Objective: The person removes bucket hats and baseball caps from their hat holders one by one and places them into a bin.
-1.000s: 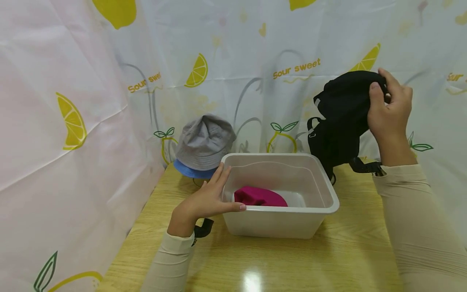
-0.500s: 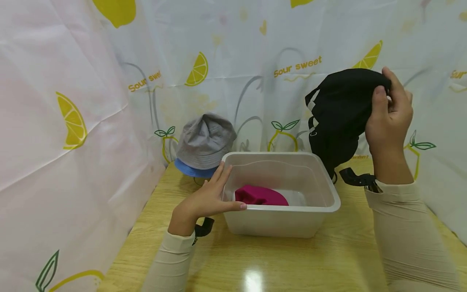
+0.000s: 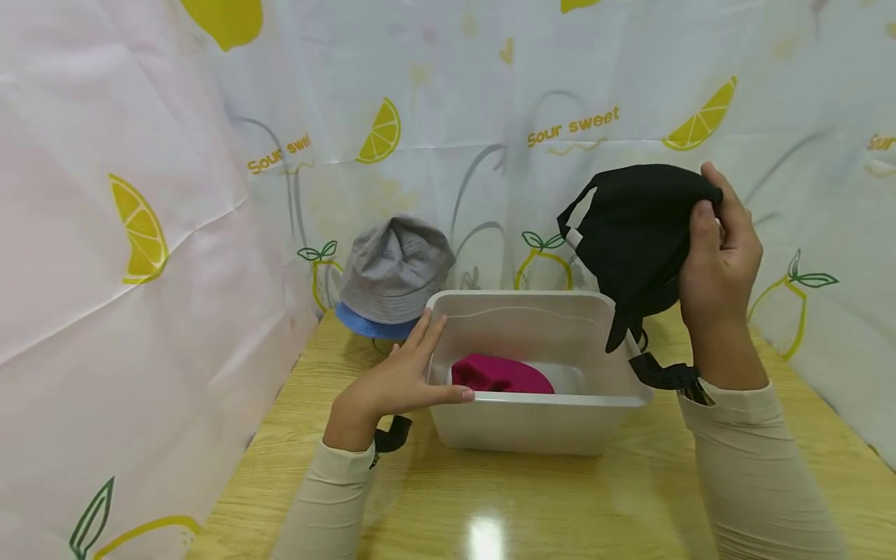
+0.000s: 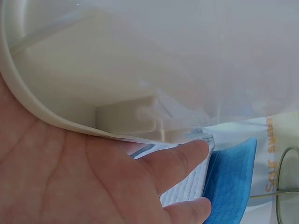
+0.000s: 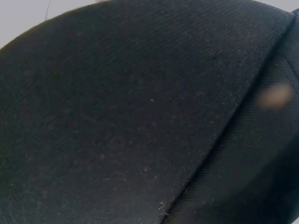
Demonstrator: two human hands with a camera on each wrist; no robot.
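My right hand [image 3: 724,272] pinches a black cap [image 3: 633,222] by its edge, thumb on the near side, above the box's back right corner. The cap hangs tilted, its strap opening at the left. More black fabric [image 3: 665,299] shows below; I cannot tell whether it is a second cap. In the right wrist view the black cap [image 5: 131,112] fills nearly everything. My left hand [image 3: 388,389] rests on the left corner of a white plastic box [image 3: 518,424], thumb along the front rim, fingers straight along the left side. A magenta cap [image 3: 500,375] lies inside the box, partly hidden by the front wall.
Behind the box's left side, a grey bucket hat [image 3: 395,268] sits over a blue-brimmed hat [image 3: 371,323] on a wire stand. Another wire stand [image 3: 643,341] shows at the right. A lemon-print curtain [image 3: 483,93] backs the wooden table [image 3: 546,513].
My right hand has moved down and left with the black cap, which now overlaps the box's back right corner. The left hand and the box stay put.
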